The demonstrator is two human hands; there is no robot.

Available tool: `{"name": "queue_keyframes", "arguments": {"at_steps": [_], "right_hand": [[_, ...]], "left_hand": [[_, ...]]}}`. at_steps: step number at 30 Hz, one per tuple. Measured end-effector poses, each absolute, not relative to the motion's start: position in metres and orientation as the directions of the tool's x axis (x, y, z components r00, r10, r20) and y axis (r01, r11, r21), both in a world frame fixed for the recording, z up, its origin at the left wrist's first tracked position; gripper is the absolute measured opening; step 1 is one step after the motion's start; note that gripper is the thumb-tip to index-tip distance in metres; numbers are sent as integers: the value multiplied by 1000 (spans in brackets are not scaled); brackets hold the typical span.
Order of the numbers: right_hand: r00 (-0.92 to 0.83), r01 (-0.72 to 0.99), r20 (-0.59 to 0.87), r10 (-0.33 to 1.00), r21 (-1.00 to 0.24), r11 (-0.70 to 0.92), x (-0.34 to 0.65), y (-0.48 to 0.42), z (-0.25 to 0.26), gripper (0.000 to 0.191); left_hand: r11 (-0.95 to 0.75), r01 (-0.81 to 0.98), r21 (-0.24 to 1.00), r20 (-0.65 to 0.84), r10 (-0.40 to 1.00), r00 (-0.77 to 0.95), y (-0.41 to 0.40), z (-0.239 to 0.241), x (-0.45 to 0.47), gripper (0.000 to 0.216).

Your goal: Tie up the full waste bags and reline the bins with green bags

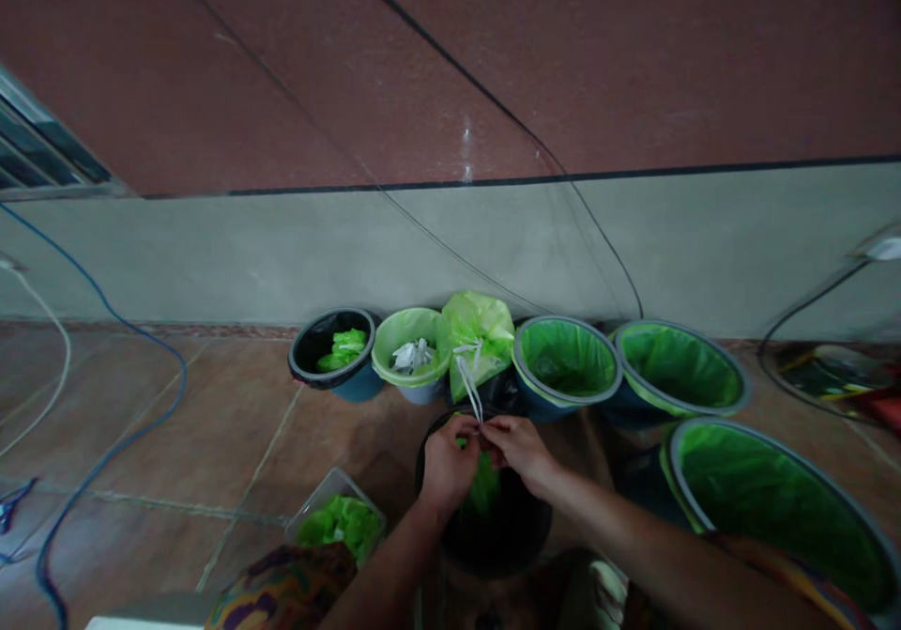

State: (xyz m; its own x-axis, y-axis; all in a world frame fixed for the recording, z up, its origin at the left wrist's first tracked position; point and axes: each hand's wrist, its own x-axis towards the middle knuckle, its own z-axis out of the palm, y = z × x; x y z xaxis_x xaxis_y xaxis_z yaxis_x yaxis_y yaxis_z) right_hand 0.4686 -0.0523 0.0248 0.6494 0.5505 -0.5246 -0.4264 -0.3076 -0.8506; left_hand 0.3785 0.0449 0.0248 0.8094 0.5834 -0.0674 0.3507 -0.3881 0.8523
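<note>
My left hand (449, 466) and my right hand (522, 450) meet in front of me, fingertips pinched close together. Between them they grip the ends of a white drawstring (470, 381). It runs up to a puffed-out light green plastic bag (480, 325) against the wall. Right below my hands stands a dark bin (517, 536), with a strip of green plastic (482, 489) hanging inside it. My fingers hide part of that plastic and the very ends of the string.
A blue bin (358, 386) holds crumpled green plastic; a green-lined bin (384, 353) holds white scraps. Green-lined bins (567, 358), (679, 367) and a larger bin (781, 517) stand right. A clear tub (334, 480) with green pieces sits left. A blue cable (105, 470) crosses the tiles.
</note>
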Motion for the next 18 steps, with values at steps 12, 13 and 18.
{"name": "queue_keyframes", "arguments": {"at_steps": [12, 13, 18], "right_hand": [[540, -267, -577, 613, -808, -526, 475, -53, 30, 21], [527, -238, -567, 633, -814, -531, 476, -53, 29, 21], [527, -42, -474, 706, -844, -535, 484, -56, 22, 22]], "left_hand": [[-920, 50, 389, 337, 192, 922, 48, 6, 372, 37], [-938, 33, 346, 338, 157, 928, 50, 8, 372, 34], [-955, 89, 282, 258, 164, 952, 54, 14, 375, 22]]}}
